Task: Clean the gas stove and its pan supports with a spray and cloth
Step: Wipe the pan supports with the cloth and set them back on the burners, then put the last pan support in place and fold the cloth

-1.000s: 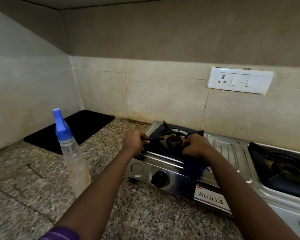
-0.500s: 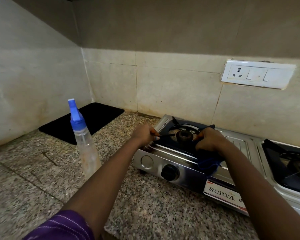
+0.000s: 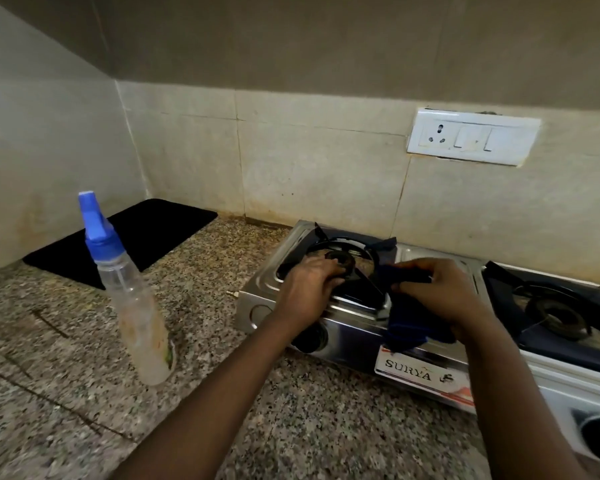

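The person leans over the steel gas stove [image 3: 357,327] on the speckled desk [image 3: 291,427], both hands working at the left of its 2 burners. The left hand [image 3: 307,289] lies on the black pan support [image 3: 338,252] beside the burner head, fingers [image 3: 321,270] curled down onto the ring; it seems to be steadying it, though I cannot tell whether they grip it outright. The right hand [image 3: 440,294] has its fingers closed around a dark blue cloth [image 3: 411,327], pinching part of it against the support's right arm while the rest hangs over the stove's front edge, just above the brand label.

The spray bottle [image 3: 132,299], blue-capped, stands upright on the desk, well apart to the left and untouched.

To my eye this is the wiping stage on the left pan support, with the right burner's pan support [image 3: 555,310] apparently yet to be cleaned. The next move probably calls for drawing the cloth along each arm while the left hand keeps the ring from shifting or tipping off its seat.
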